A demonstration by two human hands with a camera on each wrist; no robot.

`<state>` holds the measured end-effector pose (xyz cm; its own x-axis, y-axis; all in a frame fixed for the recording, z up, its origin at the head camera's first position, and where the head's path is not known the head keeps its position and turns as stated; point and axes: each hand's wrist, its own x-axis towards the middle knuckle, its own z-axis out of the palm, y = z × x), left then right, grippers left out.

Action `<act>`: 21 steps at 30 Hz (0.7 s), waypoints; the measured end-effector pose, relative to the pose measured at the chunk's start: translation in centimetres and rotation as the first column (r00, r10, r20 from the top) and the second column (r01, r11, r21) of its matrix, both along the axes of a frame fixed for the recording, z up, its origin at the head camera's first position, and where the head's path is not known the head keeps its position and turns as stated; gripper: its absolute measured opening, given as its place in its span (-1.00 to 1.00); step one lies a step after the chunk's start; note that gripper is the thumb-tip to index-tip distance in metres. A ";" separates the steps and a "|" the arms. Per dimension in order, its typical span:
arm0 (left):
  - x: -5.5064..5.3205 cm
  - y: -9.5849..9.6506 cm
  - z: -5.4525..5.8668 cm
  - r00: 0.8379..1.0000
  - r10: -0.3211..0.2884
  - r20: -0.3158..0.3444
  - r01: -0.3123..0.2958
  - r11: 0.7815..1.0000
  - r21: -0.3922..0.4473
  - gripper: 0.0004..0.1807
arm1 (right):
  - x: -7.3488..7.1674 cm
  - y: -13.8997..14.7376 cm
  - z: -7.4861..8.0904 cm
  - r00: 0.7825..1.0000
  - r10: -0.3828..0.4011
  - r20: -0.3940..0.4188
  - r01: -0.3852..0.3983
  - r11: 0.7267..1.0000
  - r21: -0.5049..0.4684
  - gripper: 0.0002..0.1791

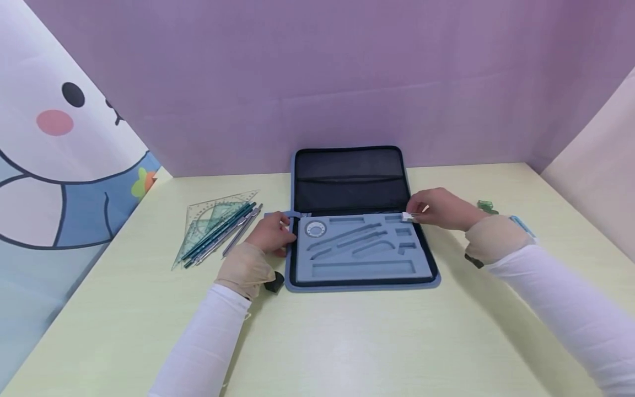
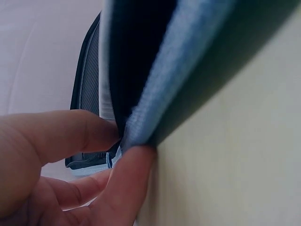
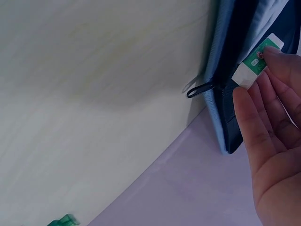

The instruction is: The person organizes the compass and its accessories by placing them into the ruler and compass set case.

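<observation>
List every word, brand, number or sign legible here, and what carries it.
No text is readable.
Green-sleeved white rectangular block: small printed marks, too blurred.
Clear triangular plastic set squares: scale marks, too small.
Round white-ringed disc: ring marks, too small.

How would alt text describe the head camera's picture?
A left hand grips the left edge of an open blue case on a table while the right hand pinches an eraser at the far right corner of its tray. Set squares and pencils lie to the left.
</observation>
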<state>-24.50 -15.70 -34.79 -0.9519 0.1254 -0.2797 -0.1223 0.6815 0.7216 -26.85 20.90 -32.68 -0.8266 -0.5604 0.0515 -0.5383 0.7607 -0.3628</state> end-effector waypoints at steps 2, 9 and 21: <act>0.0 0.0 0.0 1.000 0.001 0.000 -0.001 1.000 0.000 -0.60 | -0.1 -0.4 0.0 1.000 -0.002 -0.007 0.002 1.000 0.011 -0.87; 0.0 0.0 0.0 1.000 0.008 0.002 -0.008 1.000 0.008 -0.60 | -0.5 -1.7 0.2 1.000 0.002 -0.002 -0.002 1.000 0.020 -0.87; -0.3 0.0 -0.1 1.000 0.007 -0.002 -0.007 1.000 0.005 -0.60 | -0.7 -2.7 -0.3 0.999 0.001 0.048 0.000 1.000 -0.003 -0.87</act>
